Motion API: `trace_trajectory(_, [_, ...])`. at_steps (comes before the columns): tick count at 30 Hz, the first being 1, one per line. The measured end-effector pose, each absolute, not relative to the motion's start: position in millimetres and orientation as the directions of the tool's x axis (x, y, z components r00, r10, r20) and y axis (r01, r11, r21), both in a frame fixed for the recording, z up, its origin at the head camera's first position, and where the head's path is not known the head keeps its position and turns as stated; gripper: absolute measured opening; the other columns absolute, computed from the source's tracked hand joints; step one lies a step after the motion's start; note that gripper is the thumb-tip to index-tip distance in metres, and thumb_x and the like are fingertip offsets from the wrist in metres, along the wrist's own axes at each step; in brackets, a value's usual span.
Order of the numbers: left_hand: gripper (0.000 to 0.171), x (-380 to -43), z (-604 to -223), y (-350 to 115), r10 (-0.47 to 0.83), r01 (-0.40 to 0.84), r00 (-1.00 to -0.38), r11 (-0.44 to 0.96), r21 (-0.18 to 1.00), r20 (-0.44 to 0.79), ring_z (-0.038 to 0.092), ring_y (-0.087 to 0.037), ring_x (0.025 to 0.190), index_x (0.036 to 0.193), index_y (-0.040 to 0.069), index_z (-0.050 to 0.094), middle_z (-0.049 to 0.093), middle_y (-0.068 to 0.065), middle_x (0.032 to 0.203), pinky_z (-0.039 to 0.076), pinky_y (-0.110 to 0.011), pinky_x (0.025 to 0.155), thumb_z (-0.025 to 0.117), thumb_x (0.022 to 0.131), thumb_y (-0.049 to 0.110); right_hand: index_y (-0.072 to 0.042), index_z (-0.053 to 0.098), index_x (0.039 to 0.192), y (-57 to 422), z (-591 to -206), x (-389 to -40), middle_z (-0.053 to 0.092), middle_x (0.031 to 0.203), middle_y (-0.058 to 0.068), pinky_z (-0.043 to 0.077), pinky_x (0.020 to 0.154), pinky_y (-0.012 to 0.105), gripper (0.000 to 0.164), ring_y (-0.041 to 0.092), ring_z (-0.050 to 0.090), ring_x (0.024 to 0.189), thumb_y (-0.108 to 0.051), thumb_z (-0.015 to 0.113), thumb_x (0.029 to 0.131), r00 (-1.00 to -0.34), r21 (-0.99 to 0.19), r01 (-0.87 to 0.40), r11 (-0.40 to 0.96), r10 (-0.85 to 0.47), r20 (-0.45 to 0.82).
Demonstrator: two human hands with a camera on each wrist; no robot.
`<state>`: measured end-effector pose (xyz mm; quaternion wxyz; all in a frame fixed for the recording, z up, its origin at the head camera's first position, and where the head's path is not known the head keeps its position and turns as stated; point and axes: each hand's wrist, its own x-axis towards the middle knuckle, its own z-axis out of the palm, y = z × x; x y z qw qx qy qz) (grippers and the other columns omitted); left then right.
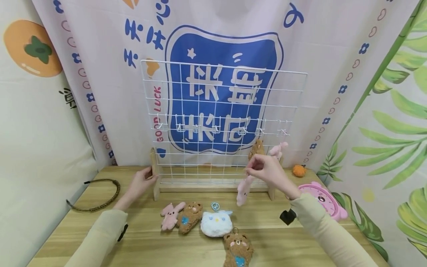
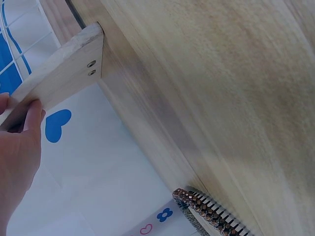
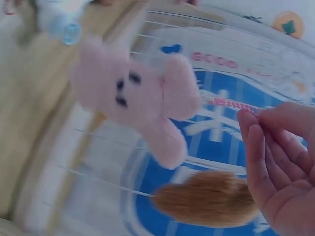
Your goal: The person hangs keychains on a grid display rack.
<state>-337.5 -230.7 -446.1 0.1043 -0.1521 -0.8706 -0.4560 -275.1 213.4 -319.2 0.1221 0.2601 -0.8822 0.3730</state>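
My left hand (image 1: 141, 181) grips the wooden side post (image 2: 74, 69) of a white wire grid rack (image 1: 227, 67), fingers curled round its edge. Between thumb and fingertips, my right hand (image 1: 268, 170) pinches the pink beaded chain (image 3: 231, 103) of a pink plush keychain (image 3: 128, 93). That plush dangles in front of the rack's lower right part, apart from the hooks (image 1: 216, 129). Behind the right hand hang a brown plush (image 1: 257, 147) and another pink plush (image 1: 277, 150), partly hidden by it.
On the table lie a pink plush (image 1: 169, 218), a brown bear plush (image 1: 190, 219), a white plush (image 1: 217, 225) and a second brown bear (image 1: 238, 244). A braided headband (image 1: 116, 191) lies left. A pink clock (image 1: 328, 204) and a small orange ornament (image 1: 299, 171) sit right.
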Motion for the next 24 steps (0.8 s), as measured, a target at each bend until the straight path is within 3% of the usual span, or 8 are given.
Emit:
trace_trajectory(4, [0.048,-340,-448,-231,0.167,0.357,-0.933,0.535,0.766,0.318,0.052,-0.053,0.127,0.137,-0.02,0.042,0.05,-0.041,0.135,0.047,-0.051,0.106,0.057,0.097,0.001,-0.002,0.069,0.09,211,-291,-273,0.074,0.086,0.012,0.061,0.066,0.015,0.006,0.011,0.068,0.073,-0.001,0.073,0.086,-0.827,-0.584,-0.56,0.587,-0.359,0.433])
trace_trajectory(11, [0.047,-338,-448,-231,0.172,0.358,-0.933,0.528,0.77,0.316,0.052,-0.053,0.127,0.137,-0.021,0.041,0.05,-0.041,0.134,0.048,-0.051,0.105,0.056,0.097,0.001,-0.003,0.069,0.092,203,-248,-280,0.074,0.086,0.012,0.06,0.061,0.017,0.004,0.026,0.07,0.074,-0.005,0.071,0.089,-0.801,-0.519,-0.583,0.625,-0.339,0.492])
trace_trajectory(16, [0.047,-336,-447,-231,0.169,0.351,-0.936,0.527,0.774,0.309,0.052,-0.053,0.126,0.136,-0.021,0.041,0.05,-0.042,0.134,0.049,-0.05,0.104,0.057,0.097,0.0,-0.002,0.068,0.093,196,-228,-291,0.074,0.09,0.012,0.056,0.066,0.008,0.005,0.02,0.07,0.076,-0.006,0.069,0.09,-0.772,-0.445,-0.603,0.662,-0.341,0.537])
trace_trajectory(24, [0.047,-336,-446,-230,0.173,0.365,-0.931,0.514,0.776,0.323,0.052,-0.054,0.126,0.136,-0.021,0.042,0.05,-0.042,0.134,0.049,-0.05,0.104,0.057,0.096,-0.001,-0.002,0.068,0.093,195,-218,-306,0.075,0.09,0.012,0.053,0.065,0.008,0.005,0.02,0.071,0.078,-0.007,0.067,0.091,-0.764,-0.395,-0.592,0.703,-0.333,0.553])
